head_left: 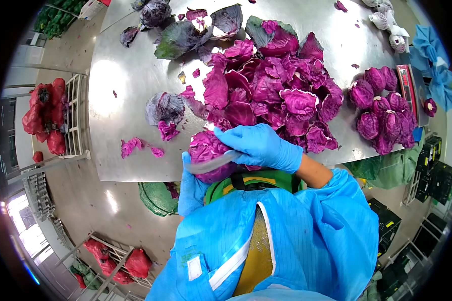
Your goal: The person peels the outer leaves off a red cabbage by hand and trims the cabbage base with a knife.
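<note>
A red cabbage head is held against the table's near edge, close to my body. My left hand, in a blue glove, is wrapped round its left and lower side. My right hand, also gloved in blue, grips a knife whose blurred grey blade lies across the front of the cabbage; the handle is hidden in the fist. Just beyond my hands spreads a big heap of loose purple leaves. A darker whole cabbage sits left of the heap.
On the steel table, peeled cabbages are grouped at the right beside a red scale. Dark outer leaves lie at the far left. A green sack stands below the near edge. Red net bags fill a cart at left.
</note>
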### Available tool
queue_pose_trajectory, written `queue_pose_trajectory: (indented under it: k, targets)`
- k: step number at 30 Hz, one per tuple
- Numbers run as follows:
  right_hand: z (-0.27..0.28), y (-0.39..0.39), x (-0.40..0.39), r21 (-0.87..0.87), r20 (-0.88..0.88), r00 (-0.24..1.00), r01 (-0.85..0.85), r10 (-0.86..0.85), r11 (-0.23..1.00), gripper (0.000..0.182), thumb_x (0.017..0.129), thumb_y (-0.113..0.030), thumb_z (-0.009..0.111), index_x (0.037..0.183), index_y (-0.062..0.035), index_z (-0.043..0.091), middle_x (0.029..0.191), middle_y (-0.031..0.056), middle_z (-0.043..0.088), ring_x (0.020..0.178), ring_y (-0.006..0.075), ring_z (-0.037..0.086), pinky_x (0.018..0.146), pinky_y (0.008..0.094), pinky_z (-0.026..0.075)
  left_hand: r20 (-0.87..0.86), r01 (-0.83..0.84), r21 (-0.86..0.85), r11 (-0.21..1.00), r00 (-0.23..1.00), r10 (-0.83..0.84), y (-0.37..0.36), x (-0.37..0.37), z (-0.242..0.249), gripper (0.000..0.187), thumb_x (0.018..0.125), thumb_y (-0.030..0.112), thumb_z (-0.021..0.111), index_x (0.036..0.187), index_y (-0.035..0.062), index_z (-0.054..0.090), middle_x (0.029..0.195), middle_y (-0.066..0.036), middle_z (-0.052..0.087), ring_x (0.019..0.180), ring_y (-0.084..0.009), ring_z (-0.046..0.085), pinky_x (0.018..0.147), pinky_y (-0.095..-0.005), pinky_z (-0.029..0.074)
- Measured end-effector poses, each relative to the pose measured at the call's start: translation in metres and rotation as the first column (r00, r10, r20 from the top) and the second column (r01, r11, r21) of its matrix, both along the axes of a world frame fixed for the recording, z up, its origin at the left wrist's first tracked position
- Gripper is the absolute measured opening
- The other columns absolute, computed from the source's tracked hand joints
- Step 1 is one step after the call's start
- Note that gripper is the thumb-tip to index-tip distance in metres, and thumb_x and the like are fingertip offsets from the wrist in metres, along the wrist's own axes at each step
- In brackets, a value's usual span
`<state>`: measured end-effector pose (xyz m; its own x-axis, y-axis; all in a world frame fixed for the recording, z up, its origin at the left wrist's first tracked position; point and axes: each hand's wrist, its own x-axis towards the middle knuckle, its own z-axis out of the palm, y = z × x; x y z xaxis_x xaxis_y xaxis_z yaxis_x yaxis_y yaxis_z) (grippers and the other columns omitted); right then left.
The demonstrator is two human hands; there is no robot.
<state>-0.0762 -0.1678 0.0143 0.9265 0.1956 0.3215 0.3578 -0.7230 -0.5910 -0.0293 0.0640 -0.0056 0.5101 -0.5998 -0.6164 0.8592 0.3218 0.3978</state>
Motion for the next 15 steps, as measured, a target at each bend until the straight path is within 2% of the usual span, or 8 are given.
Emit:
queue_pose_trajectory:
  k: [2,5,6,7,10,11,12,15]
  targets:
    - [-0.008,0.000,-0.002,-0.044,0.052,0.998,-0.023,0.026,0.999,0.069,0.079,-0.032,0.073,0.139,-0.0083,0.049,0.083,0.0057,0.060,0.066,0.0219,0.062,0.051,0.0355,0.049,-0.005,0.006,0.005,1.000,1.000,-0.006,-0.001,0.003,-0.009,0.081,0.094,0.065,0.042,0.147,0.0031,0.033,0.144,-0.024,0.043,0.128,-0.0381,0.049,0.106,-0.0549,0.044]
    - [-0.014,-0.011,0.001,-0.001,0.127,0.988,0.088,-0.087,0.996,0.048,0.077,-0.023,0.073,0.120,-0.0063,0.060,0.078,0.0065,0.060,0.065,0.0217,0.062,0.051,0.0352,0.049,-0.016,0.050,0.153,0.987,0.999,-0.048,0.017,0.005,-0.027,0.075,0.096,0.060,0.044,0.146,0.0054,0.035,0.145,-0.020,0.045,0.129,-0.0333,0.050,0.105,-0.0535,0.045]
    - [-0.018,-0.018,0.004,0.058,0.177,0.974,0.130,-0.139,0.990,0.042,0.077,-0.021,0.073,0.116,-0.0067,0.062,0.077,0.0068,0.060,0.065,0.0221,0.062,0.052,0.0351,0.050,0.055,-0.034,0.156,0.987,0.998,0.025,0.007,-0.002,-0.005,0.068,0.098,0.048,0.051,0.146,0.0031,0.035,0.145,-0.018,0.044,0.130,-0.0311,0.049,0.108,-0.0508,0.043]
    - [-0.010,-0.028,0.006,-0.096,0.110,0.956,0.284,-0.273,0.954,0.029,0.076,-0.014,0.073,0.102,-0.0071,0.064,0.077,0.0077,0.061,0.065,0.0238,0.062,0.054,0.0346,0.051,0.057,-0.036,0.203,0.979,0.998,0.025,0.012,-0.006,-0.004,0.068,0.097,0.047,0.053,0.146,0.0038,0.035,0.146,-0.017,0.044,0.131,-0.0310,0.048,0.109,-0.0508,0.042]
    - [-0.016,-0.029,0.006,0.437,-0.091,0.849,0.504,-0.521,0.745,0.044,0.083,-0.013,0.072,0.127,-0.0102,0.063,0.103,0.0102,0.069,0.084,0.0153,0.066,0.067,0.0280,0.052,0.025,-0.129,0.206,0.970,0.992,0.127,0.024,-0.014,-0.014,0.070,0.095,0.045,0.058,0.147,0.0050,0.034,0.146,-0.016,0.043,0.132,-0.0311,0.047,0.110,-0.0508,0.041]
    - [-0.008,-0.023,-0.003,0.557,-0.347,0.866,0.499,-0.359,0.664,0.056,0.085,-0.018,0.073,0.138,-0.0098,0.054,0.117,0.0094,0.067,0.097,0.0139,0.065,0.076,0.0250,0.051,0.010,-0.175,0.182,0.968,0.984,0.176,0.025,-0.015,-0.018,0.071,0.094,0.045,0.059,0.147,0.0052,0.034,0.147,-0.016,0.043,0.132,-0.0311,0.047,0.110,-0.0509,0.041]
    - [0.010,-0.015,-0.009,0.524,-0.479,0.851,0.473,-0.214,0.708,0.066,0.084,-0.023,0.076,0.142,-0.0074,0.048,0.124,0.0097,0.064,0.103,0.0153,0.063,0.081,0.0250,0.050,0.022,-0.192,0.183,0.964,0.981,0.191,0.023,-0.016,-0.016,0.071,0.094,0.048,0.057,0.147,0.0054,0.034,0.147,-0.016,0.042,0.133,-0.0310,0.046,0.111,-0.0511,0.040]
    - [0.008,0.019,-0.021,0.526,-0.526,0.850,0.361,-0.039,0.770,0.078,0.084,-0.036,0.075,0.147,-0.0076,0.039,0.131,0.0151,0.058,0.114,0.0198,0.060,0.089,0.0302,0.049,0.143,-0.232,0.145,0.962,0.967,0.212,0.010,-0.021,-0.013,0.074,0.094,0.053,0.054,0.147,0.0051,0.034,0.147,-0.016,0.042,0.132,-0.0311,0.046,0.111,-0.0506,0.040]
